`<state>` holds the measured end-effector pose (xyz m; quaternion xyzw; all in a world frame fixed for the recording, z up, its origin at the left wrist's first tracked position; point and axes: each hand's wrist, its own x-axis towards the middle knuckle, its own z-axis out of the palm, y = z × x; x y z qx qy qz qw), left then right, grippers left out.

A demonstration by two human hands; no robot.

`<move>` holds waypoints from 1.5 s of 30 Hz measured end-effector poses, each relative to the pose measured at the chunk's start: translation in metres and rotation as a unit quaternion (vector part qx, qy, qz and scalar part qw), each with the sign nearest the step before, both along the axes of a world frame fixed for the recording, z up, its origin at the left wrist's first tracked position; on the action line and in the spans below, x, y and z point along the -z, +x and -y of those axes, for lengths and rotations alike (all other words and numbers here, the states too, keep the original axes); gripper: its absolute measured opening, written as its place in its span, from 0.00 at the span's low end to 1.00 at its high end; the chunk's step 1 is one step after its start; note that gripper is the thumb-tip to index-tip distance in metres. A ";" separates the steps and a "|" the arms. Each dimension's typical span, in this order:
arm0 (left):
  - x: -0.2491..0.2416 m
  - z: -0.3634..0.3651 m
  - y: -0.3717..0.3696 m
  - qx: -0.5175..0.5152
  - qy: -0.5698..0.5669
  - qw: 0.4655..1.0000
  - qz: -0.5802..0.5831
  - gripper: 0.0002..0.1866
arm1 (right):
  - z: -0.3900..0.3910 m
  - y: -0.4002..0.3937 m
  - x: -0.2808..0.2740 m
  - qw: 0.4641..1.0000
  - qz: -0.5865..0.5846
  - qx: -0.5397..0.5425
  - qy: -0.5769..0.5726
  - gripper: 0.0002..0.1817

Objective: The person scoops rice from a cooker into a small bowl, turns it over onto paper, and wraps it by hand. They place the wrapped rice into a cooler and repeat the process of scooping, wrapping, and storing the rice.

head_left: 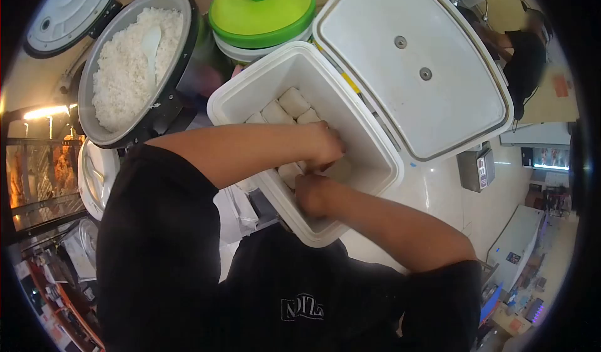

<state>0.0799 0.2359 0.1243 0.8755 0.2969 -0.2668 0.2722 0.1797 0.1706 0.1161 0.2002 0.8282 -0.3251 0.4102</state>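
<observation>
Both of my hands are down inside a white cooler box point(369, 136). White wrapped packets point(293, 103) lie packed together along its left side. My left hand point(324, 146) is curled, with its fingertips pointing down at a packet point(290, 174) near the middle of the box. Just below it, my right hand point(311, 193) is closed against the same packet, close to the near wall. The two hands almost touch. Their fingertips are partly hidden by the hands themselves, and what is inside the packets does not show.
The cooler's lid point(413, 70) stands open on the right. To the left is a large cooker of white rice point(119, 76) with a serving paddle point(151, 54) in it. Behind stands a container with a green lid point(263, 7). Another person point(526, 51) is at the upper right.
</observation>
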 end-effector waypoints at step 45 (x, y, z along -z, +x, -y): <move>0.042 0.503 -0.134 -0.715 0.373 0.529 0.263 0.41 | 0.234 -0.132 0.106 0.641 -0.171 0.502 -0.555 0.32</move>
